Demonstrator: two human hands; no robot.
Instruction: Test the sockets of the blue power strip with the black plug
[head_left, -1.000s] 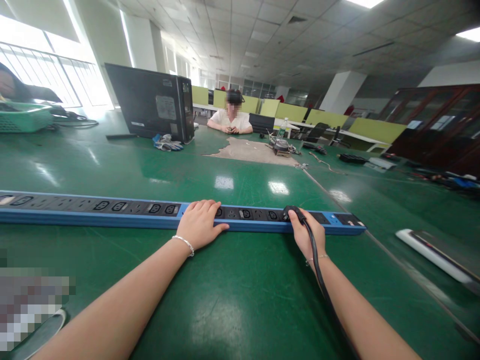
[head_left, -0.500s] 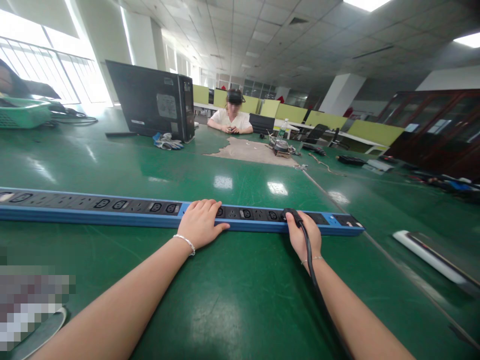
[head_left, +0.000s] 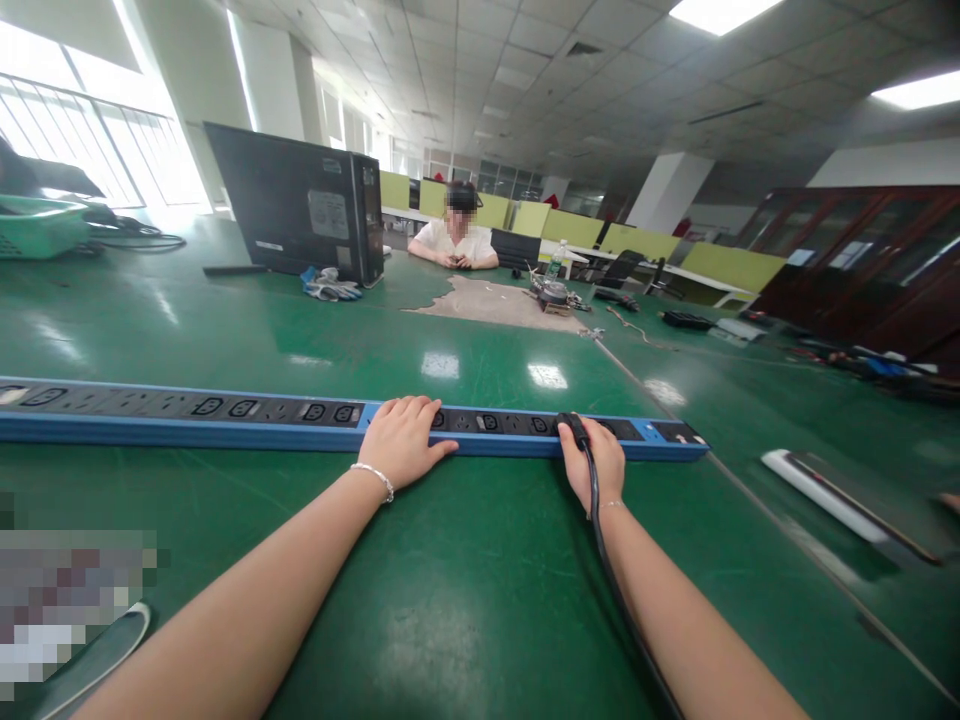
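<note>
A long blue power strip (head_left: 495,440) with black sockets lies across the green table. My left hand (head_left: 401,440) grips it near the middle, fingers over the top and thumb along the front side, covering some sockets. Closer to the strip's right end, my right hand (head_left: 596,465) is closed around a black power plug (head_left: 574,430). The plug sits at the strip's top face; whether its pins are in a socket is hidden. From it a black cable (head_left: 600,540) runs down along my right forearm.
A black computer case (head_left: 292,205) stands at the back left with gloves (head_left: 330,284) by it. Across the table (head_left: 450,590) sits a person (head_left: 456,240). A white-edged flat device (head_left: 840,500) lies at right, a green basket (head_left: 41,230) at far left.
The view has shifted slightly, so the strip's right end and my right hand appear a little further left. Both hands keep their holds. A skin-toned shape now shows at the right edge.
</note>
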